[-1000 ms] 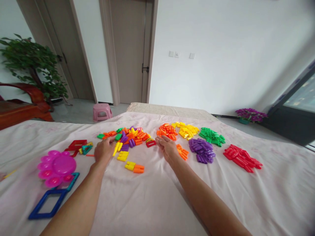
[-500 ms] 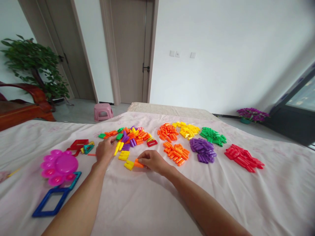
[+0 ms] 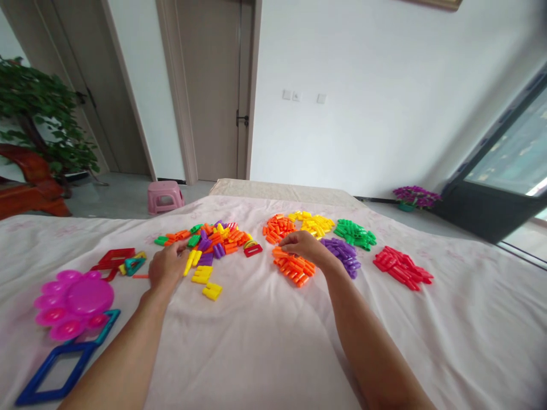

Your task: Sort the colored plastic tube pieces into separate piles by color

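My right hand (image 3: 305,246) pinches an orange plastic building block (image 3: 280,251) just over the back of the nearer orange pile (image 3: 296,269). My left hand (image 3: 168,266) is at the left edge of a mixed-colour heap (image 3: 228,239) of orange, purple, green and yellow blocks. Its fingers are bent together beside a green block (image 3: 194,240) and some yellow blocks (image 3: 192,260); what they hold, if anything, is hidden. Two yellow pieces, one nearer (image 3: 212,291) and one behind (image 3: 201,274), lie apart in front of the heap.
Sorted piles in orange (image 3: 277,228), yellow (image 3: 314,224), green (image 3: 355,234), purple (image 3: 342,256) and red (image 3: 404,266) lie at the right. A pink paw-shaped tray (image 3: 89,297), a blue square frame (image 3: 51,373) and red frames (image 3: 113,259) lie at the left on the bed-like cloth (image 3: 256,353).
My right hand has carried the orange block from beside the yellow pieces, right and away from me, to the orange pile. My left hand stays by the mixed heap. The view has turned slightly right.
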### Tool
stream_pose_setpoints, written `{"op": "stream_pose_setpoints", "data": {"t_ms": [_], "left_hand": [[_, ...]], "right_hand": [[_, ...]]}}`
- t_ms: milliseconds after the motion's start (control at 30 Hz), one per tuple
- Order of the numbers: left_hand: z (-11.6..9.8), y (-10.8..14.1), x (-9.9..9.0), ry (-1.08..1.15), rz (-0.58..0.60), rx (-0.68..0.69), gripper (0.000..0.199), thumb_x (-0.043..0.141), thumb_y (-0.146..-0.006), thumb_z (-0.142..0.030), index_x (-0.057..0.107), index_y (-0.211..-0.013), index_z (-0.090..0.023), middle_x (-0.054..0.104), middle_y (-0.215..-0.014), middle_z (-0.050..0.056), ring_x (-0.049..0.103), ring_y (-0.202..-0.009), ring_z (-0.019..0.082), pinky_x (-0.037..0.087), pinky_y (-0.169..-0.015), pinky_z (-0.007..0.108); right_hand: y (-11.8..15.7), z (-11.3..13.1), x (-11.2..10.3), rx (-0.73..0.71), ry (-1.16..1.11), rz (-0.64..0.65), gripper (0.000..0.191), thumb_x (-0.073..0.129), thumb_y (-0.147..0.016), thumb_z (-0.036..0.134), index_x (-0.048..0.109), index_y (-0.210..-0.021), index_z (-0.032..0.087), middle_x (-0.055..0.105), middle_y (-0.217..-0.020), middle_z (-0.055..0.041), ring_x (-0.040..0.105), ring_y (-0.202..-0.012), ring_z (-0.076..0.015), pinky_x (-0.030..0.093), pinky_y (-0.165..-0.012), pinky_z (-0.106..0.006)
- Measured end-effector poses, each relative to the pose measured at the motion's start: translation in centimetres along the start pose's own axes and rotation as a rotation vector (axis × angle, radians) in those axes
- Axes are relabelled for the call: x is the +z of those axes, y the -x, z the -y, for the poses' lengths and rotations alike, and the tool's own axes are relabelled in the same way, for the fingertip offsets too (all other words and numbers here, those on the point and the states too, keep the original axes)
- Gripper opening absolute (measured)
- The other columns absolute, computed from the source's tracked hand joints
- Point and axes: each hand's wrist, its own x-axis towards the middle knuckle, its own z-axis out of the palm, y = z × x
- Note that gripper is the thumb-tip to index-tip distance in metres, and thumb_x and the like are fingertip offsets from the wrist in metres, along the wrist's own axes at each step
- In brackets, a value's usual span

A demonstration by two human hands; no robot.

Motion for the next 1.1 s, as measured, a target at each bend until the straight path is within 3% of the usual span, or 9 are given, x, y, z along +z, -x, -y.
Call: {"op": "stream_pose_setpoints", "data": {"t_ms": [167, 333, 467, 667, 900, 1000, 1100], "left_hand": [[0.4, -0.3, 0.3, 0.010, -0.003, 0.006, 0.043, 0.050, -0.087, -0.042, 0.070, -0.123, -0.029, 0.074, -0.116, 0.007, 0.066, -0.103, 0.030, 0.048, -0.078, 0.036], [0.4, -0.3, 0.3, 0.008, 0.012, -0.002, 0.043, 0.050, -0.088, -0.042, 0.070, -0.124, -0.029, 0.074, -0.116, 0.007, 0.066, -0.102, 0.030, 0.048, -0.076, 0.035], [0.3, -0.3, 0.2, -0.008, 0.016, 0.004, 0.043, 0.049, -0.088, -0.041, 0.070, -0.124, -0.029, 0.074, -0.116, 0.007, 0.066, -0.103, 0.030, 0.048, -0.076, 0.035], [0.3, -0.1, 0.0, -0.008, 0.006, 0.022, 0.044, 0.048, -0.089, -0.041, 0.070, -0.124, -0.027, 0.074, -0.116, 0.008, 0.066, -0.102, 0.030, 0.048, -0.076, 0.036], [0.1, 0.0, 0.0, 0.003, 0.008, 0.001, 0.044, 0.049, -0.088, -0.041, 0.070, -0.124, -0.028, 0.074, -0.116, 0.008, 0.067, -0.104, 0.031, 0.048, -0.077, 0.037], [0.0, 0.1, 0.0, 0.006, 0.006, 0.004, 0.043, 0.049, -0.088, -0.041, 0.071, -0.124, -0.029, 0.075, -0.114, 0.008, 0.067, -0.102, 0.030, 0.049, -0.077, 0.036], [0.0, 0.1, 0.0, 0.015, 0.004, 0.006, 0.043, 0.050, -0.088, -0.040, 0.071, -0.124, -0.028, 0.075, -0.116, 0.008, 0.067, -0.102, 0.030, 0.049, -0.077, 0.036]], "right_hand": [[0.0, -1.9, -3.1, 0.018, 0.244, -0.131, 0.019, 0.062, -0.076, 0.023, 0.077, -0.083, 0.013, 0.069, -0.070, -0.0014, 0.059, -0.062, -0.0125, 0.042, -0.058, -0.021], [-0.4, -2.3, -2.7, -0.056, 0.371, -0.185, 0.024, 0.058, -0.083, 0.025, 0.078, -0.093, 0.017, 0.075, -0.088, -0.0040, 0.068, -0.080, -0.0175, 0.048, -0.075, -0.025], [-0.8, -2.4, -1.0, -0.184, 0.372, -0.053, 0.028, 0.058, -0.089, 0.028, 0.077, -0.109, 0.022, 0.075, -0.112, -0.0058, 0.068, -0.103, -0.0208, 0.048, -0.094, -0.031], [-0.8, -2.0, 1.0, -0.275, 0.502, 0.164, 0.036, 0.061, -0.090, 0.033, 0.073, -0.121, 0.019, 0.068, -0.126, -0.0118, 0.062, -0.116, -0.0252, 0.045, -0.104, -0.035], [0.8, -0.1, -0.6, -0.107, 0.512, 0.271, 0.034, 0.065, -0.085, 0.027, 0.075, -0.117, 0.023, 0.068, -0.124, -0.0083, 0.065, -0.110, -0.0231, 0.048, -0.097, -0.031], [1.4, 1.0, -0.8, -0.082, 0.549, 0.188, 0.030, 0.061, -0.086, 0.024, 0.076, -0.113, 0.022, 0.072, -0.118, -0.0071, 0.067, -0.107, -0.0229, 0.048, -0.096, -0.031], [1.3, 1.9, 0.4, -0.164, 0.535, 0.034, 0.032, 0.060, -0.087, 0.022, 0.074, -0.116, 0.021, 0.072, -0.120, -0.0071, 0.066, -0.110, -0.0227, 0.048, -0.096, -0.031]]}}
